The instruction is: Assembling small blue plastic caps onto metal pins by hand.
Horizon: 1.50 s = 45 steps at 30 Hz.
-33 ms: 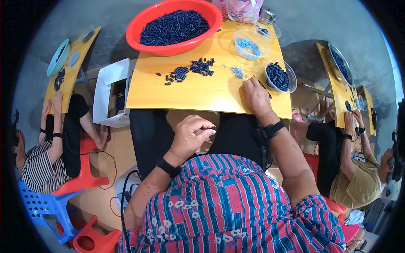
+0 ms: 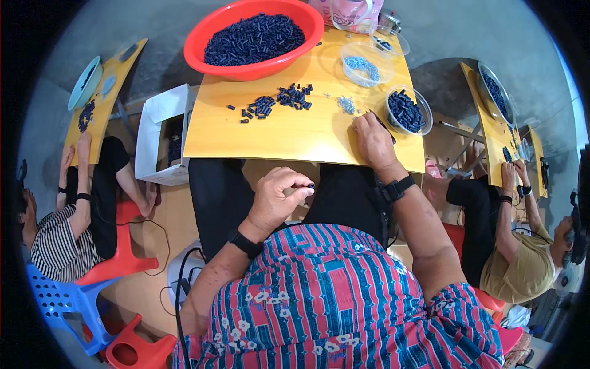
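Note:
My left hand (image 2: 278,195) is held over my lap, just off the front edge of the table. Thumb and forefinger pinch a small black tube (image 2: 311,186), with only its end showing. Toward the table's right side, my right hand (image 2: 372,140) rests with its fingers bent down and pressed together. Whatever its fingertips grip is hidden. Alongside them shows a slim dark object (image 2: 385,125), partly covered by the hand. Just beyond the fingers lies a small pile of tiny clear pieces (image 2: 346,105). A clear round tub of black tubes (image 2: 405,112) stands to the right.
Loose black tubes (image 2: 294,97) lie mid-table. Behind them stands a red basin (image 2: 258,71) heaped with more. A clear bowl (image 2: 369,79) holds pale blue bits. A white box (image 2: 150,141) sits left of the table. People work at side tables left and right.

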### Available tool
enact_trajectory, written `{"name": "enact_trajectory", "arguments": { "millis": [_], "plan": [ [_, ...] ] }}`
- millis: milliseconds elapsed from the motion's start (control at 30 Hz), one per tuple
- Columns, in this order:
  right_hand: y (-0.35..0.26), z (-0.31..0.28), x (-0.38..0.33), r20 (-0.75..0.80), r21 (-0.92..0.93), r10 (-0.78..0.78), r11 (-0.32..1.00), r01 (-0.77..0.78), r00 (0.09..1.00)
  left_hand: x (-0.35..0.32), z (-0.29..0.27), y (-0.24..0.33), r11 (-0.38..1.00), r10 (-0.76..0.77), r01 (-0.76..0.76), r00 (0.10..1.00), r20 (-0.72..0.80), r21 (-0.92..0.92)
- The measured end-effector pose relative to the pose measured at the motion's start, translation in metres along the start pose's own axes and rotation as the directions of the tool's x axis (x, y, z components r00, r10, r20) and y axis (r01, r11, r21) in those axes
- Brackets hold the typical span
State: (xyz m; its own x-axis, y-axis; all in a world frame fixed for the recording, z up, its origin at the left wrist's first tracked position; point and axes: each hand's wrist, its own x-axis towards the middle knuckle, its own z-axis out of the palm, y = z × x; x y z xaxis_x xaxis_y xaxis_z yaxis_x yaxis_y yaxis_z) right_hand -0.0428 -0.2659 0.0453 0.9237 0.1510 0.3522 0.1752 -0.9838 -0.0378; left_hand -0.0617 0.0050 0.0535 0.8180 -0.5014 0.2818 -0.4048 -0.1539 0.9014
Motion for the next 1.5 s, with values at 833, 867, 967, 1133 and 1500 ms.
{"name": "enact_trajectory", "arguments": {
  "millis": [833,867,967,1133,1500],
  "plan": [
    [0.002,-0.012,-0.002,0.139,0.014,-0.084,0.996,0.083,0.987,-0.004,0.002,-0.010,0.996,-0.060,0.060,0.998,-0.006,-0.070],
    [0.002,-0.013,-0.002,0.138,0.003,-0.137,0.990,0.138,0.981,-0.004,0.002,-0.009,0.996,-0.061,0.061,0.998,-0.006,-0.071],
    [0.010,-0.002,-0.006,0.102,0.067,-0.072,0.996,0.065,0.992,-0.003,0.002,-0.008,0.995,-0.064,0.064,0.998,0.002,-0.078],
    [0.008,-0.001,-0.005,0.103,0.076,-0.044,0.996,0.036,0.994,-0.003,0.000,-0.010,0.997,-0.054,0.057,0.998,0.042,-0.057],
    [-0.028,-0.006,0.000,0.283,0.883,0.328,0.279,-0.378,0.902,-0.001,-0.003,-0.010,0.978,-0.147,0.139,0.988,-0.037,-0.154]
  ]
}}
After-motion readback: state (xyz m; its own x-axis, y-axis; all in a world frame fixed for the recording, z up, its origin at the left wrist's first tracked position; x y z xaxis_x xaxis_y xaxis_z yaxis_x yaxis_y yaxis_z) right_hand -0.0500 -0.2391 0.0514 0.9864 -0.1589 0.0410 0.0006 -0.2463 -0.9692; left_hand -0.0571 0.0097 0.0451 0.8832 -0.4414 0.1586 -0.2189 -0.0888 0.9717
